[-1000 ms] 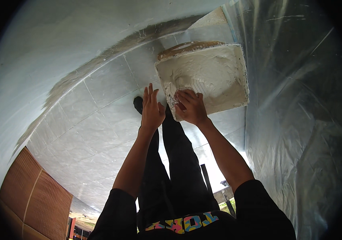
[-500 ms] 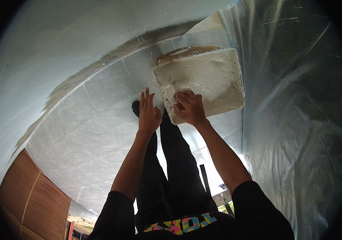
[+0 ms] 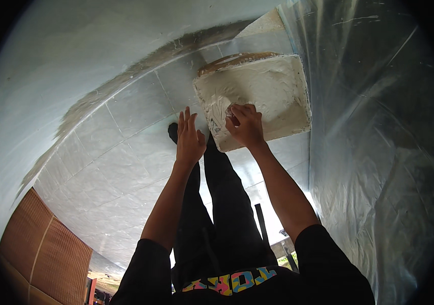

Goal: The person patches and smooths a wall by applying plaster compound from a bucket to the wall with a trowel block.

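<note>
My right hand [image 3: 246,126] is curled and closed over the left part of a square, pale-rimmed holder [image 3: 309,109]. Something small shows under its fingertips, but the fingers hide what it is. Thick off-white paste [image 3: 272,81] spreads over the holder, with ridges and scrape marks beside that hand. Just left of the holder, my left hand [image 3: 190,140] hovers apart from it, holding nothing visible, fingers stretched forward and spread.
A brown curved piece [image 3: 239,60] lines the holder's far edge. To the left curves a pale wall [image 3: 100,56] above grey floor tiles [image 3: 115,162]. Clear plastic sheeting [image 3: 374,168] hangs on the right. A brown slatted panel [image 3: 49,239] stands lower left. My dark-clad legs [image 3: 229,203] are below.
My right hand has shifted slightly right and away from me over the paste. The ridged paste beside its fingers looks different. My left hand has barely moved.
</note>
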A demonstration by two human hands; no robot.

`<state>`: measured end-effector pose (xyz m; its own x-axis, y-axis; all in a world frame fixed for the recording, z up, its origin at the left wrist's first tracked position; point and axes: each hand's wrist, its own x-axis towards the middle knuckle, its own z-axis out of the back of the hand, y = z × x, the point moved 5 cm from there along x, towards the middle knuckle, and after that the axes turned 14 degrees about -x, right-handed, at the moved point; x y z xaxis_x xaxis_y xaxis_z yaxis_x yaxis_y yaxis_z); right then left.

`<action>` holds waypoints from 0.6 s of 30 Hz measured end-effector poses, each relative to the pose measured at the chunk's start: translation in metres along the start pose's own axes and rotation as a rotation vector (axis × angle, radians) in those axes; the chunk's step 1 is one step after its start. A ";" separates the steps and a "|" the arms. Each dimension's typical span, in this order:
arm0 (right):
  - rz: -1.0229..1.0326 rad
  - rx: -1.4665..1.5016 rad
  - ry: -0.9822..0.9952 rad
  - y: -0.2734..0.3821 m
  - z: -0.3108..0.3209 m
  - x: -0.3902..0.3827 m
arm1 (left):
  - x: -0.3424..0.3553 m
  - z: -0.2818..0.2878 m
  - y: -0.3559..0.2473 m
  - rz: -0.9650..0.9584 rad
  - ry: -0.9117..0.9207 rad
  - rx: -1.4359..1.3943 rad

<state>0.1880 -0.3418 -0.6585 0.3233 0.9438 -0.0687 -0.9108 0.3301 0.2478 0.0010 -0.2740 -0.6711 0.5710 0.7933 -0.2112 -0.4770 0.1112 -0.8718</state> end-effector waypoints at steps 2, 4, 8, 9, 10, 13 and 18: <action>0.003 -0.056 0.021 0.011 -0.006 -0.009 | 0.000 0.001 0.001 0.014 0.004 0.022; -0.002 -0.011 0.093 0.024 -0.007 -0.025 | -0.002 0.004 -0.001 -0.001 0.009 0.031; -0.151 0.258 0.193 0.023 0.011 -0.036 | -0.008 0.013 -0.019 -0.006 0.022 0.042; -0.288 0.437 0.222 0.016 0.015 -0.036 | -0.007 0.016 -0.027 -0.024 0.011 0.047; -0.449 0.668 0.084 -0.002 0.015 -0.040 | -0.002 0.014 -0.042 -0.040 0.010 0.024; -0.940 1.141 0.333 -0.020 0.028 -0.041 | -0.001 0.032 -0.071 -0.059 -0.015 0.014; -0.819 1.686 0.259 0.008 0.097 -0.019 | 0.003 0.072 -0.119 -0.151 -0.056 0.040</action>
<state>0.1997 -0.3586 -0.5612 0.2999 0.6164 -0.7281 0.6467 0.4297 0.6302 0.0111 -0.2421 -0.5360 0.6007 0.7977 -0.0535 -0.4156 0.2544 -0.8732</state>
